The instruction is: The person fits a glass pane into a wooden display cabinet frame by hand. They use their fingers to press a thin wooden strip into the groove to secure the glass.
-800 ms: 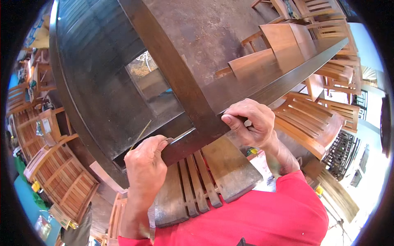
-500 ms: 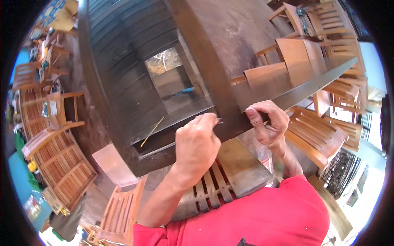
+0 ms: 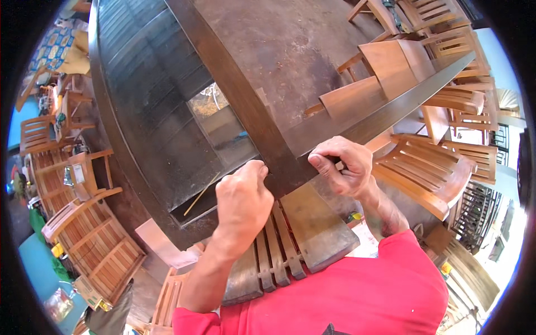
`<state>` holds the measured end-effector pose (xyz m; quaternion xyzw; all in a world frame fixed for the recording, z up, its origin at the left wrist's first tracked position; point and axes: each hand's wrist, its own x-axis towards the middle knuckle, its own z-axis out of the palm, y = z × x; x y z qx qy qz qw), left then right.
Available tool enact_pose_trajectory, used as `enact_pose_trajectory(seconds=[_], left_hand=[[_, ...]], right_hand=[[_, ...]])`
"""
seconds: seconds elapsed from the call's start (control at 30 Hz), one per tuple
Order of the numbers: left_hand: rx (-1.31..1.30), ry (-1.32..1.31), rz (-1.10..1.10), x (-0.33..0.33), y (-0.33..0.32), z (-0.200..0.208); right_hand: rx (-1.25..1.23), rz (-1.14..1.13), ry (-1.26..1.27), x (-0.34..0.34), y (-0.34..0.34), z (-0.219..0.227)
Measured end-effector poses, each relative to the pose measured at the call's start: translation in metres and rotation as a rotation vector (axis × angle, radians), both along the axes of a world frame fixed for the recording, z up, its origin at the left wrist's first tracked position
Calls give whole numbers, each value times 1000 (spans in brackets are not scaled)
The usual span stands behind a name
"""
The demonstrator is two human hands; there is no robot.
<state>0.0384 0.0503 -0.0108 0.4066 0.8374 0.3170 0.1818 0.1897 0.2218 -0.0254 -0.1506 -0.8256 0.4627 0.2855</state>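
Observation:
A large dark brown wooden frame (image 3: pixel 233 92) stretches away in front of me, with a black slatted panel (image 3: pixel 151 95) set in its left part. My left hand (image 3: pixel 244 195) is closed, knuckles up, at the frame's near rail; whatever its fingertips hold is hidden. My right hand (image 3: pixel 347 167) is curled, thumb bent toward the index finger, at the near edge by the corner where a long dark rail (image 3: pixel 402 97) runs off to the right. Anything in its pinch is too small to make out. A thin yellow stick (image 3: pixel 201 195) lies across the near left slot.
Below the frame, close to my body, is a slatted wooden seat (image 3: pixel 321 231). Wooden chairs (image 3: pixel 419 170) stand at the right, and a slatted bench (image 3: pixel 100 245) at the left. Reddish-brown boards (image 3: pixel 363 103) lie beyond the long rail. A pale sheet (image 3: pixel 164 243) is beside the frame's left corner.
The view has shifted, so the frame and both hands appear further left. Both hands stay closed at the near rail. The left hand sits slightly lower in view.

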Motion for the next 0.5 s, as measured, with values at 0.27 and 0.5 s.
enact_pose_trajectory(seconds=[0.27, 0.5], left_hand=[[-42, -61, -34, -4, 6, 5], [-126, -43, -99, -23, -25, 5]], right_hand=[[17, -50, -50, -1, -5, 1], [-13, -56, -49, 0, -2, 2]])
